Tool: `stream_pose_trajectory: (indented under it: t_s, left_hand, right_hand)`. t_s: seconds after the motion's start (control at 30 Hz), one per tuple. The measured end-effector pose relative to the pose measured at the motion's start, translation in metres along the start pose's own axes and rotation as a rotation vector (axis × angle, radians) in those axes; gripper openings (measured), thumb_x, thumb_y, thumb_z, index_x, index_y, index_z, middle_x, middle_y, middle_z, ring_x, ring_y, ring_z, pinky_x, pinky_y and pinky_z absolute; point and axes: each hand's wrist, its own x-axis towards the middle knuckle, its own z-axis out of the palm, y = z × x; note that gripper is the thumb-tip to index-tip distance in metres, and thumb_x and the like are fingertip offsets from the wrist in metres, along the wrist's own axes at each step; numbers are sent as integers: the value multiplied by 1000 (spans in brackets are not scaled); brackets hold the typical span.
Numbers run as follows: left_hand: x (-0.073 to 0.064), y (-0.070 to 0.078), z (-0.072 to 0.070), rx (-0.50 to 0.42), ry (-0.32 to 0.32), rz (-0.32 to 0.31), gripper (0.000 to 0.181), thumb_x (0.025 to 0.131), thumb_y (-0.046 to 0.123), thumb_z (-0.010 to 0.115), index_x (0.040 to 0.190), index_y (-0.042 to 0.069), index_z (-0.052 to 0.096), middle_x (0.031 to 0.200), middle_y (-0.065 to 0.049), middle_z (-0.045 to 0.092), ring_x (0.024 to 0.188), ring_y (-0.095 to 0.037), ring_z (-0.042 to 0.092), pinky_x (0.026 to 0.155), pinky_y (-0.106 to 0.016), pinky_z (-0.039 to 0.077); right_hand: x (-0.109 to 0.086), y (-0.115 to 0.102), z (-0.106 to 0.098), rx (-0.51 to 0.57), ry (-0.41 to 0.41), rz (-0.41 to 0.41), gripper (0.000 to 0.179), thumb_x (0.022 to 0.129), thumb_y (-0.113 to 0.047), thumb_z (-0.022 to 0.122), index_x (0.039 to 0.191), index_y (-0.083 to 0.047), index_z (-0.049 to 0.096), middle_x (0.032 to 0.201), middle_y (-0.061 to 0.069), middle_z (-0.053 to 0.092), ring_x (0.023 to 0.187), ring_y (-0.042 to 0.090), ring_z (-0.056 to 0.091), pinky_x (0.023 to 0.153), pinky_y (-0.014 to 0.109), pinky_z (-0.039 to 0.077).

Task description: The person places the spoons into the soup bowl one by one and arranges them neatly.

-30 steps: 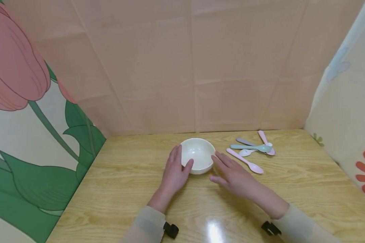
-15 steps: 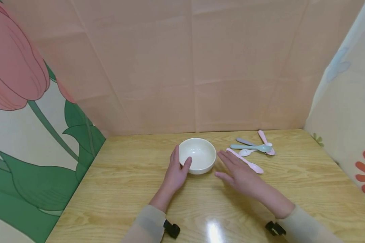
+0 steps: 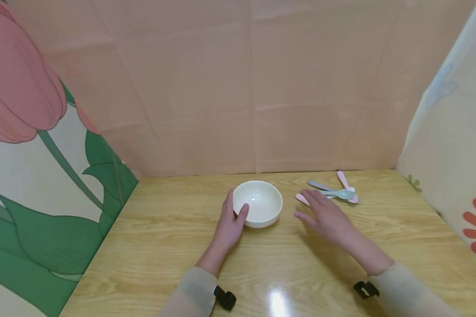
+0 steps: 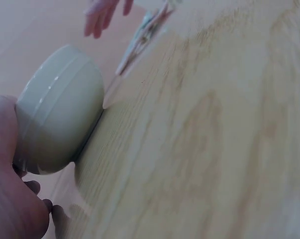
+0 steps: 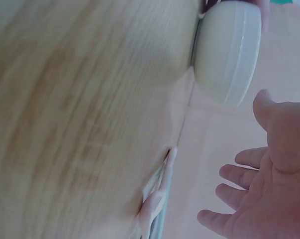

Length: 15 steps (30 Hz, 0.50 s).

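Steadying the white bowl (image 3: 263, 209) seems to be the step in hand: we have it upright on the tabletop (image 3: 174, 233), directly against our left grip (image 3: 229, 224), whose thumb lies over the near rim while the fingers hold the outer left side. Our right grip (image 3: 333, 222) is to the bowl's right and apart from it, fingers loosely extended and holding nothing; the right wrist view shows its bare palm.

Just beyond that right grip, partly hidden by its fingers, lie a light blue spoon (image 3: 344, 194) and a pink spoon (image 3: 303, 199). Farther past the fingertips are a greyish-purple spoon (image 3: 317, 185) and a second pink spoon (image 3: 342, 178). We cannot tell from here whether the right fingers touch any of them.

As we judge it, the next move calls for a steady left hold; should the right grip take a spoon, it would need to come down and pinch one handle without dragging its neighbours. Well beyond both grips hangs a plain pinkish backdrop (image 3: 190, 110).
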Motion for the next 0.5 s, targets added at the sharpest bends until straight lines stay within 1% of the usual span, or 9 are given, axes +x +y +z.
stream_pose_trajectory:
  t_s: [0.07, 0.1, 0.13, 0.2, 0.3, 0.37, 0.5]
  left_hand:
    - [0, -1, 0, -1, -3, -1, 83, 115, 52, 54, 179, 16, 14, 182, -12, 22, 166, -31, 23, 134, -52, 21]
    - [0, -2, 0, -3, -3, 1, 83, 115, 52, 54, 179, 17, 14, 182, -12, 22, 166, -30, 22, 134, -51, 21]
    - [1, -2, 1, -5, -3, 2, 83, 115, 52, 54, 179, 17, 14, 182, -12, 22, 166, -30, 22, 134, -51, 21]
    - [0, -3, 1, -7, -1, 4, 82, 115, 52, 54, 179, 18, 14, 182, -12, 22, 166, -30, 23, 134, -51, 21]
    - [0, -3, 1, -17, 2, 7, 82, 115, 51, 54, 179, 18, 14, 182, -12, 22, 166, -29, 23, 134, -50, 21]
    - [-1, -3, 1, -21, 6, 11, 82, 115, 50, 54, 179, 18, 15, 182, -11, 23, 166, -28, 24, 134, -50, 21]
    - [-1, -2, 1, -18, 8, 8, 81, 115, 50, 54, 179, 19, 15, 182, -9, 23, 166, -26, 23, 134, -47, 21]
  right_hand:
    - [1, 8, 3, -7, 29, -7, 74, 106, -39, 76, 156, 10, 53, 154, 31, 55, 142, 58, 51, 114, 72, 44]
    - [1, 11, 3, -4, 30, -1, 74, 106, -39, 76, 156, 10, 52, 155, 31, 55, 141, 58, 51, 113, 72, 44]
    - [2, 11, 0, 13, 13, 23, 76, 105, -38, 78, 157, 11, 52, 157, 31, 53, 142, 58, 50, 112, 73, 44]
    - [3, 14, -3, 24, -21, 62, 79, 107, -40, 75, 160, 11, 47, 161, 31, 49, 146, 58, 46, 114, 73, 42]
    - [5, 16, -10, 33, -73, 128, 81, 108, -38, 74, 164, 9, 41, 164, 33, 44, 149, 59, 42, 117, 75, 39]
    - [6, 18, -14, 19, -90, 155, 81, 109, -39, 73, 166, 7, 40, 162, 35, 45, 147, 60, 43, 115, 75, 41]
    - [7, 24, -16, -15, -92, 172, 81, 107, -38, 76, 166, 5, 42, 155, 40, 49, 140, 61, 49, 109, 76, 46]
